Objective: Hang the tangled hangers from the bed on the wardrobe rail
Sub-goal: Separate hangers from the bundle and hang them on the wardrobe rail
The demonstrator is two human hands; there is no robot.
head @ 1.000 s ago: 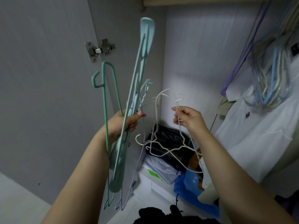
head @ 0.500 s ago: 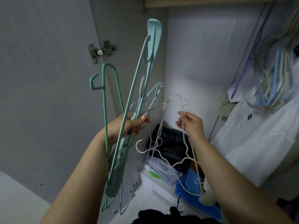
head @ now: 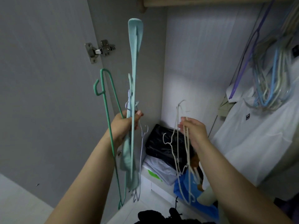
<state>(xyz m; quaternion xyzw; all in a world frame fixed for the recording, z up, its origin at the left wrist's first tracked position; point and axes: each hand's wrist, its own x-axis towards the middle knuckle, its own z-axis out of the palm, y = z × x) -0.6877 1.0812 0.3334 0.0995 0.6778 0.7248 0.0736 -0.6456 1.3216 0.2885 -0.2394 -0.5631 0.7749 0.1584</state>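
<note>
Inside the open wardrobe, below the rail [head: 210,1], my left hand [head: 124,126] grips the green hangers [head: 134,94] and my right hand [head: 193,131] pinches the white wire hangers [head: 178,143], whose dangling hooks could, I judge, snag together again.

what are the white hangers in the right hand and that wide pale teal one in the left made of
White hangers: probably thin wire with a matte white coating, given the slim bent strands. Pale teal hanger: looks like moulded plastic, broad, flat and dull, with a raised central rib.
</note>
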